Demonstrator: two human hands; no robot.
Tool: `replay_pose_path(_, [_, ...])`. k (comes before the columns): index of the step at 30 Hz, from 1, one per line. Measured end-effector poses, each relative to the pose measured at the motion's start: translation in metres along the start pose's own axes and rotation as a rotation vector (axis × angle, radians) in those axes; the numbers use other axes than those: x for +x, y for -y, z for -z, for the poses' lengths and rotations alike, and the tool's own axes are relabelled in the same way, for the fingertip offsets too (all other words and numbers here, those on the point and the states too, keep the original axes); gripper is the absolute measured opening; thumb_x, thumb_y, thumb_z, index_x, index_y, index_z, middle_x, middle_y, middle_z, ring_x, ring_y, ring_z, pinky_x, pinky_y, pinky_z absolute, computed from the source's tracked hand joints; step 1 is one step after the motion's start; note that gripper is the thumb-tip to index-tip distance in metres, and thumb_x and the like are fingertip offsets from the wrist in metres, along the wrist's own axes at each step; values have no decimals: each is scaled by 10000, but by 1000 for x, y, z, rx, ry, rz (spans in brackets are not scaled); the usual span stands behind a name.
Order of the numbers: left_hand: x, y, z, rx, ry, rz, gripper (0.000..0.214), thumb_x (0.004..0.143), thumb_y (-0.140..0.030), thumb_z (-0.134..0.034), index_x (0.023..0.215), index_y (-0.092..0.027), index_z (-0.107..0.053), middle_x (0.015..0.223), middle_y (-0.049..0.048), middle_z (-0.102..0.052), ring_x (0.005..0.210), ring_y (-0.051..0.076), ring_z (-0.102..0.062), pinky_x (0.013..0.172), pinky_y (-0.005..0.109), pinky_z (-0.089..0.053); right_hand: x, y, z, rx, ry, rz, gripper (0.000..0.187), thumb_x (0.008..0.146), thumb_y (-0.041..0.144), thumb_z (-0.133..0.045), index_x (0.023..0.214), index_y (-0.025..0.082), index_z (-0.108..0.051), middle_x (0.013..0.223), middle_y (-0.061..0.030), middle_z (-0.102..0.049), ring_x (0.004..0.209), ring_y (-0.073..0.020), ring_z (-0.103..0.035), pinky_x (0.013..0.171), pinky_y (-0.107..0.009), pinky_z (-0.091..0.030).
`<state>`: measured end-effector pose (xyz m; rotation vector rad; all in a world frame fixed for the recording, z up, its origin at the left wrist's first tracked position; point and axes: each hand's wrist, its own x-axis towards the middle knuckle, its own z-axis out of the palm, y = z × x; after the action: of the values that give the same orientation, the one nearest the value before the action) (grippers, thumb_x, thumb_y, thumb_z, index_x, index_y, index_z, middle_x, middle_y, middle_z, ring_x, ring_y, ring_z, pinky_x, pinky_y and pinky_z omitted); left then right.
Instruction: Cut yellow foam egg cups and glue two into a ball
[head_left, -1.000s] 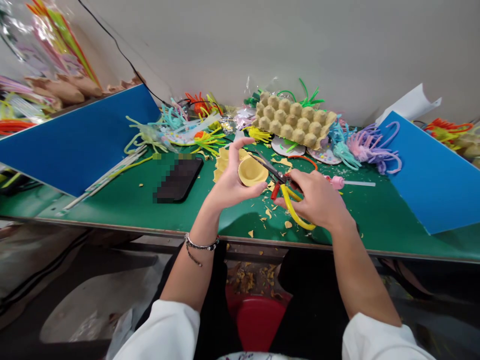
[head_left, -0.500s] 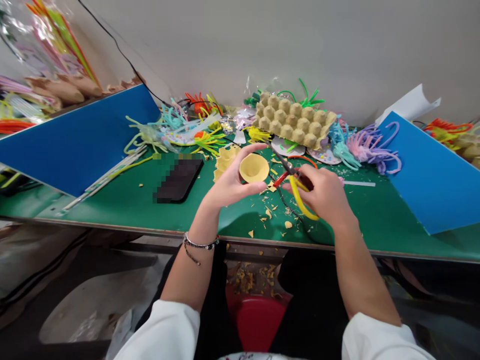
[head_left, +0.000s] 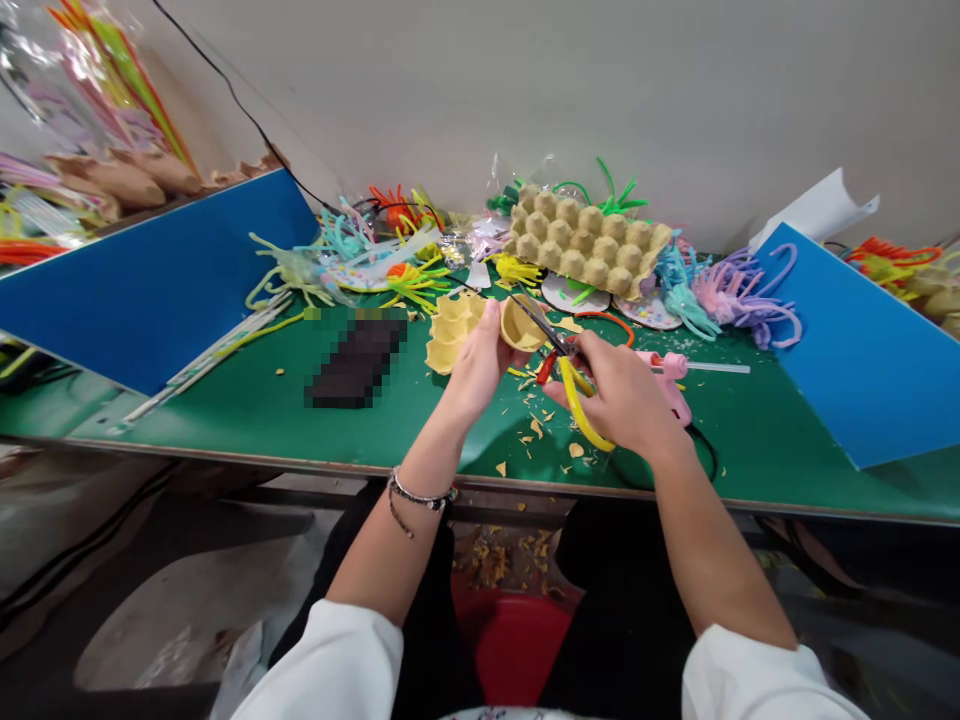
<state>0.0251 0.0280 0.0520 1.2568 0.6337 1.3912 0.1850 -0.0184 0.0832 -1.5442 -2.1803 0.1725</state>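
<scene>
Pinching the little yellow cup (head_left: pixel 521 328) that near a cutting edge is what makes me nervous in the head view. It sits mid-frame, just above centre, tilted, with the left hand (head_left: pixel 481 362) clamped on it, thumb up by the rim and fingers tucked under. The right hand (head_left: pixel 616 385), just right of centre, is wrapped around the yellow-handled scissors (head_left: pixel 581 408), and the blades lie right at the cup's rim; can't really tell how far apart they are. My guess at the worst case: if the cup twists in that light grip, the blades could skip off the rim and nick a left fingertip. Squeeze too hard and the thin wall might dent or split, or a cut could run too deep. Also, the pink glue gun (head_left: pixel 673 378) lies just right of the right hand, with a black cord (head_left: pixel 705 452) curling below it, so a careless elbow or wrist could snag it. The scraps (head_left: pixel 576 450) lower centre could probably get brushed off the green table (head_left: pixel 247 430) too, but that's just mess.
</scene>
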Motion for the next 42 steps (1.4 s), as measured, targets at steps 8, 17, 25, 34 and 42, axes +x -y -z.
replay_pose_path(8, [1, -8, -4, -114, -34, -56, 470, 780, -646, -611, 898, -191, -611, 723, -9, -552, 547, 78, -468, 518, 223, -407, -1, -3, 3, 37, -98, -55, 409, 808, 635, -445, 799, 228, -408, 702, -12, -531, 621, -165, -423, 610, -296, -262])
replay_pose_path(17, [-2, -9, 3, -67, -20, -169, 496, 726, -663, -659, 924, -213, -587, 814, 16, -572, 842, 172, -622, 668, 279, -521, -3, -1, 7, 9, -131, 7, 399, 817, 617, -453, 731, 233, -384, 653, 1, -512, 589, -148, -396, 603, -295, -263])
replay_pose_path(25, [-5, -13, 2, -28, 52, -207, 490, 724, -668, -660, 938, -234, -584, 820, 21, -587, 939, 202, -627, 659, 265, -504, -4, 1, 9, -40, -130, 29, 379, 823, 600, -458, 739, 233, -416, 647, -6, -522, 589, -160, -418, 592, -299, -251])
replay_pose_path(34, [-3, -12, 5, -51, 34, -197, 484, 701, -685, -667, 853, -231, -591, 749, -1, -534, 761, 156, -596, 695, 295, -522, -6, 2, 10, 1, -101, 53, 421, 810, 622, -442, 678, 242, -317, 597, 13, -453, 573, -144, -361, 583, -291, -257])
replay_pose_path(42, [-3, -9, 11, -68, 10, -142, 506, 682, -687, -677, 869, -225, -588, 816, 20, -575, 814, 179, -618, 647, 284, -530, -7, -3, 11, 76, -129, 100, 461, 816, 626, -476, 643, 234, -306, 559, 36, -408, 535, -112, -318, 534, -269, -236])
